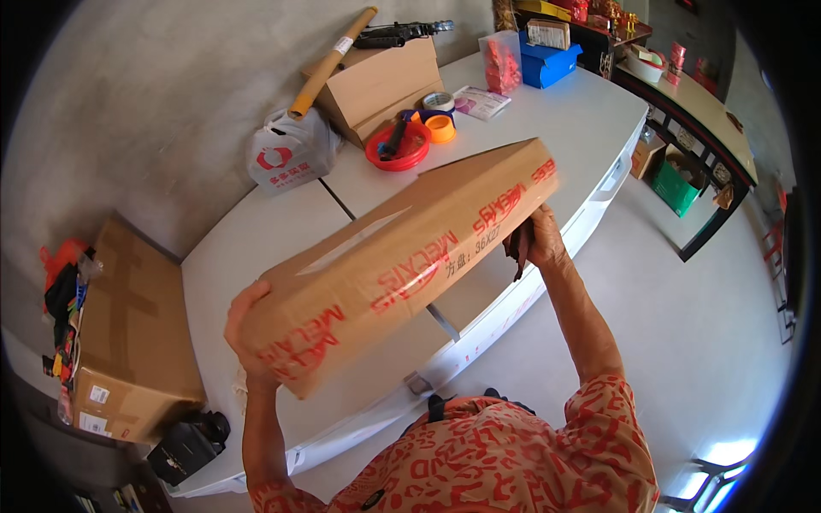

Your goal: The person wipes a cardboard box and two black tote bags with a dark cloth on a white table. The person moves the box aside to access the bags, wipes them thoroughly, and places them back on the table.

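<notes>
A long, flat cardboard box (385, 244) with red printing is held up at a tilt above a white freezer-like surface (376, 350). Its right end is higher and farther from me than its left end. My left hand (246, 329) grips the left end, its fingers partly hidden along the side. At the lower right edge, my right hand (543, 238) supports the box from below, its fingers mostly out of sight. A dark brown strip (518, 250) hangs by the right fingers; whether they hold it, I cannot tell.
Along the wall stand a white plastic bag (292, 150), an open carton (380, 81) with a cardboard tube (333, 64), a red basin (398, 147), tape rolls (439, 102) and a blue box (549, 61). A big carton (137, 333) and black case (184, 453) sit left.
</notes>
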Demonstrator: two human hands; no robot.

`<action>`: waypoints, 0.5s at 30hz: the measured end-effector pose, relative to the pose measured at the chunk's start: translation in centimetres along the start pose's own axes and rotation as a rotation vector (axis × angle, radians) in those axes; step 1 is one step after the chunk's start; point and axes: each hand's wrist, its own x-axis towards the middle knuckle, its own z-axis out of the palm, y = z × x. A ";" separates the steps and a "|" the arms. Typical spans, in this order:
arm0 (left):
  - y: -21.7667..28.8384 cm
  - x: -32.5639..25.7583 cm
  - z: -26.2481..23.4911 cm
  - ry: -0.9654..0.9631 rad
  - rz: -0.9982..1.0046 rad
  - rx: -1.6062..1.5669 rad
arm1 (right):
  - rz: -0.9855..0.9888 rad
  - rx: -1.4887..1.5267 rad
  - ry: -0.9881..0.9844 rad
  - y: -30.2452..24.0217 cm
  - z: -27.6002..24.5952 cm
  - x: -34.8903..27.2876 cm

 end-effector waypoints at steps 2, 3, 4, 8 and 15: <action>-1.1 -1.1 0.8 -0.090 0.196 0.333 | -0.007 0.021 0.085 -0.1 -0.2 -0.5; -1.7 -1.9 1.1 -0.116 0.304 0.442 | 0.010 0.024 0.120 0.2 -0.2 -1.8; -1.8 -1.9 1.7 -0.134 0.465 0.450 | 0.003 0.040 0.139 0.0 0.6 -2.3; -1.7 -3.0 4.3 -0.198 0.682 0.505 | 0.001 0.064 0.244 0.6 -0.2 -4.7; -3.6 -5.7 6.8 -0.192 0.612 0.527 | -0.262 -0.370 0.263 1.7 6.7 -9.5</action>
